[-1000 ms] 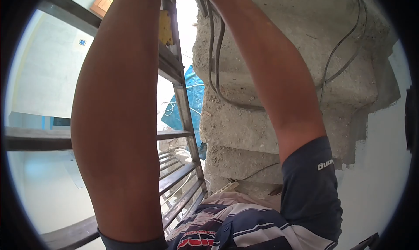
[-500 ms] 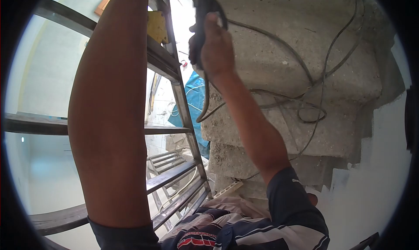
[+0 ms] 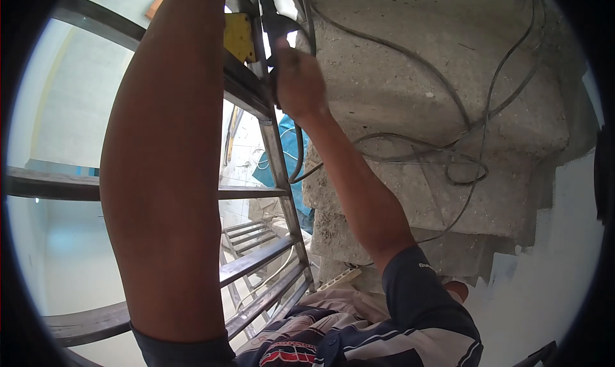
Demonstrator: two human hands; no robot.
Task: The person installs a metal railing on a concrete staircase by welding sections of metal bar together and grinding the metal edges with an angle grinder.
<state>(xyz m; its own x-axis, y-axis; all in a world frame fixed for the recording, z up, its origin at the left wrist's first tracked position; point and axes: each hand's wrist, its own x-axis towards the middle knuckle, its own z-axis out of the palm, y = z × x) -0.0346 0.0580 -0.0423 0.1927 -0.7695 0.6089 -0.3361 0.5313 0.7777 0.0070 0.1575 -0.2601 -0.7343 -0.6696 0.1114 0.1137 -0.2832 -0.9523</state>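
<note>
Clearly, the person's right hand [image 3: 301, 85] is closed around a dark corded tool [image 3: 275, 24], its narrow end pointing toward the top of the view. The hand is slightly blurred. The tool appears just beside a metal rail [image 3: 278, 155], and whether the two touch cannot be told. A yellow piece [image 3: 239, 37] sits on the other side of that rail. From below the hand hangs a dark cable [image 3: 299, 149]; more cable [image 3: 416, 56] loops across rough concrete steps [image 3: 397, 91] to the right. The left arm [image 3: 163, 162] stretches upward in front of metal crossbars [image 3: 57, 184], and its hand lies beyond the top edge, so its state cannot be told. Behind the rail, lower down, shows a blue sheet [image 3: 290, 138].
</note>
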